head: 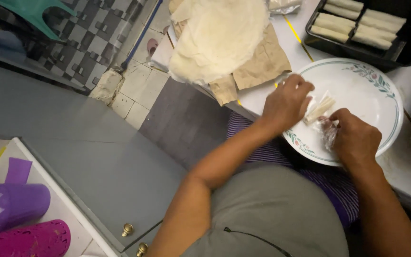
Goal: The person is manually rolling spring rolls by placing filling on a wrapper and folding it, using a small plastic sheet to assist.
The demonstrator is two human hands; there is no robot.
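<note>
My left hand (286, 102) and right hand (355, 138) both pinch closed on the thin wrapper roll (319, 109) over the white plate (357, 85). Roll's long axis runs diagonal, far end toward the black tray (405, 52) of finished rolls (353, 24).

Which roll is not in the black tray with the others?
The roll on the white plate, between the left hand and right hand.

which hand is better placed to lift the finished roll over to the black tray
Probably the right hand. It sits on the plate at the roll's near end, on the side where the black tray lies. The left hand is on the far side from the tray.
</note>
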